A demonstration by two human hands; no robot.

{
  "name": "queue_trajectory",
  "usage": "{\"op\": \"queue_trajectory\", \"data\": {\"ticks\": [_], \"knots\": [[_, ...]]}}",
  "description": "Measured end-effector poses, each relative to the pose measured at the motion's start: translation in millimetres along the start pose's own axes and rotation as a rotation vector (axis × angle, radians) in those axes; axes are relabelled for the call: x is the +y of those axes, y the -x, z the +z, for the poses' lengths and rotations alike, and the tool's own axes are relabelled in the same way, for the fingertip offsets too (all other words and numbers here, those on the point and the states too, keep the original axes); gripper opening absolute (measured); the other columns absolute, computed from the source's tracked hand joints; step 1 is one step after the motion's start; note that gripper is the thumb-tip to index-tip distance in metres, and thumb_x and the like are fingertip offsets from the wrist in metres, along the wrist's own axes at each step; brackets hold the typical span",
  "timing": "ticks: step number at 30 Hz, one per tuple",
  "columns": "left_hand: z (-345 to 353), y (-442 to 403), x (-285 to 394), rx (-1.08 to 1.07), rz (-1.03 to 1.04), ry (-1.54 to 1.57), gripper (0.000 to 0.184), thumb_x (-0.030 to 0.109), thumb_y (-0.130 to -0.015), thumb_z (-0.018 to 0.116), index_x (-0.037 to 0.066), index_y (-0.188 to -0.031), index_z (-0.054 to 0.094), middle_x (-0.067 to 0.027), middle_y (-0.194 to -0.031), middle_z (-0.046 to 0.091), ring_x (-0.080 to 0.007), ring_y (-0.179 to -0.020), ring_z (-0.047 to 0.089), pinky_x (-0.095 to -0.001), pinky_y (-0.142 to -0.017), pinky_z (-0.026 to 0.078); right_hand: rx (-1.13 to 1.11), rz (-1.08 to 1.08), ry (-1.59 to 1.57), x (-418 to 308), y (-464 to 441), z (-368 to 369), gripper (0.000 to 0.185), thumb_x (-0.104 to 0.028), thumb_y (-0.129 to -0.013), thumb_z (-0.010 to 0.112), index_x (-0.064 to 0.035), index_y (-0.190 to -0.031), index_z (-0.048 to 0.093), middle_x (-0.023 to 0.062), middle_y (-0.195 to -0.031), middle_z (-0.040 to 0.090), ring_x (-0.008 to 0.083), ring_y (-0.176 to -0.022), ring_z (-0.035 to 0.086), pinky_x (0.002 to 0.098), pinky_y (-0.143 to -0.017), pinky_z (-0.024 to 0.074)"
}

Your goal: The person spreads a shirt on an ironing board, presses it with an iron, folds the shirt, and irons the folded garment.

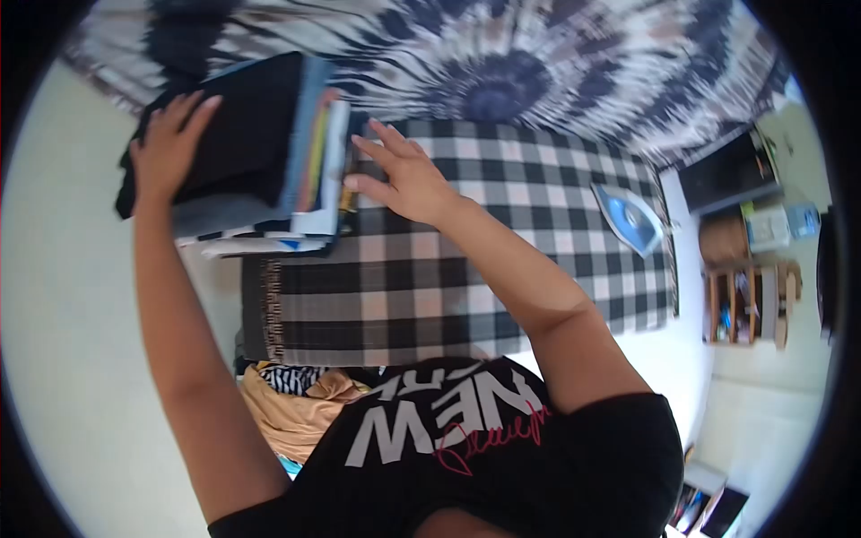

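Note:
A tall stack of folded clothes [247, 134], black on top with blue, yellow and white layers below, stands at the left end of a black-and-white checked cloth [421, 260]. Flat on the upper left of the black top garment lies my left hand [170, 143], fingers spread. My right hand [404, 179] is just right of the stack, above the checked cloth, with its fingers apart and nothing in it. Whether its fingertips touch the stack's side, I cannot tell.
A blue-and-white iron [635, 220] rests at the cloth's right end. Tie-dye fabric [502, 63] hangs along the far side. Tan and striped clothes [300, 403] lie below the cloth's near left corner. A wooden shelf [749, 300] and a dark screen [728, 172] are at the right.

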State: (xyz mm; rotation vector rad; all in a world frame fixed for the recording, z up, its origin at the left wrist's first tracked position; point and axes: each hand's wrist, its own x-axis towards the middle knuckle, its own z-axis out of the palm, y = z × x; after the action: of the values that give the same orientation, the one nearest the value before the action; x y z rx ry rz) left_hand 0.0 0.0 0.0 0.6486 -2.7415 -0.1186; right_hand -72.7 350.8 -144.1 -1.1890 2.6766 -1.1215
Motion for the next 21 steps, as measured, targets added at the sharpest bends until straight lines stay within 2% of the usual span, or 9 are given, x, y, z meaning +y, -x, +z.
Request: {"op": "queue_trajectory", "data": {"ticks": [2,7,9,10,13,15,17,19,21], "knots": [[10,-10,-6,-0.035,0.023,0.049,0.068,0.073,-0.088,0.043,0.03,-0.14,0.054,0.0034,-0.151,0.045,-0.0267,-0.145,0.032,-0.0637,-0.113,0.017,0.073,0.025,0.245,29,41,-14,0.064,-0.041,-0.083,0.073,-0.017,-0.139,0.055,0.0171,-0.153,0.037,0.0378,-0.141,0.035,0.0483,-0.112,0.0334],[4,19,46,0.111,0.014,-0.048,0.059,0.063,-0.093,0.048,0.027,-0.139,0.056,0.0015,-0.149,0.048,-0.028,-0.143,0.036,-0.0652,-0.112,0.019,0.163,0.613,0.802,198,198,-131,0.062,-0.037,-0.08,0.074,-0.0206,-0.137,0.057,0.017,-0.153,0.036,0.0406,-0.139,0.037,0.0532,-0.11,0.0352],[-8,57,79,0.579,0.355,-0.052,0.044,0.041,-0.097,0.056,0.018,-0.135,0.059,-0.0055,-0.143,0.053,-0.0301,-0.136,0.045,-0.0586,-0.111,0.027,0.127,0.781,1.23,226,247,-180,0.064,-0.041,-0.084,0.07,-0.0255,-0.143,0.049,0.0108,-0.157,0.032,0.037,-0.145,0.028,0.0626,-0.109,0.029],[-11,85,119,0.707,0.466,0.194,0.037,0.022,-0.095,0.063,0.009,-0.13,0.06,-0.0128,-0.137,0.057,-0.0302,-0.127,0.053,-0.0482,-0.108,0.035,0.223,0.709,1.277,251,273,-202,0.062,-0.041,-0.084,0.069,-0.0253,-0.141,0.051,0.0107,-0.151,0.04,0.0345,-0.139,0.037,0.06,-0.109,0.0305],[64,166,176,1.005,0.553,0.346,0.04,0.015,-0.091,0.066,0.002,-0.127,0.057,-0.0164,-0.128,0.059,-0.0336,-0.119,0.055,-0.0425,-0.105,0.038,0.304,0.652,1.18,293,307,-243,0.056,-0.043,-0.084,0.068,-0.0265,-0.136,0.055,0.0086,-0.132,0.055,0.0291,-0.12,0.053,0.0527,-0.104,0.0363],[127,251,194,0.447,0.446,0.284,0.054,0.013,-0.084,0.068,0.004,-0.133,0.049,-0.0161,-0.137,0.052,-0.0345,-0.129,0.048,-0.0477,-0.112,0.031,0.289,0.667,1.03,309,307,-256,0.052,-0.044,-0.085,0.067,-0.0279,-0.134,0.058,0.0066,-0.118,0.062,0.0261,-0.108,0.061,0.048,-0.099,0.0406],[172,317,244,0.028,0.403,0.289,0.057,0.03,-0.09,0.059,0.01,-0.142,0.046,-0.0147,-0.154,0.037,-0.0357,-0.142,0.032,-0.054,-0.117,0.018,0.367,0.62,1.077,327,301,-261,0.047,-0.045,-0.085,0.067,-0.0305,-0.129,0.062,0.0044,-0.105,0.063,0.0245,-0.096,0.062,0.0446,-0.091,0.0424],[205,370,267,-0.253,0.321,0.161,0.071,0.046,-0.092,0.055,0.013,-0.152,0.036,-0.0132,-0.16,0.026,-0.0354,-0.15,0.017,-0.0604,-0.117,0.006,0.438,0.563,1.116,346,287,-260,0.041,-0.045,-0.085,0.066,-0.0332,-0.125,0.065,0.0022,-0.092,0.063,0.0229,-0.083,0.062,0.0411,-0.083,0.0442],[216,403,282,-0.326,0.244,0.097,0.073,0.051,-0.091,0.054,0.015,-0.151,0.037,-0.0132,-0.16,0.026,-0.0364,-0.149,0.018,-0.0625,-0.116,0.007,0.536,0.511,1.188,376,268,-263,0.033,-0.047,-0.086,0.065,-0.0374,-0.117,0.069,0.0016,-0.087,0.062,0.0233,-0.08,0.062,0.04,-0.076,0.0438]]}}
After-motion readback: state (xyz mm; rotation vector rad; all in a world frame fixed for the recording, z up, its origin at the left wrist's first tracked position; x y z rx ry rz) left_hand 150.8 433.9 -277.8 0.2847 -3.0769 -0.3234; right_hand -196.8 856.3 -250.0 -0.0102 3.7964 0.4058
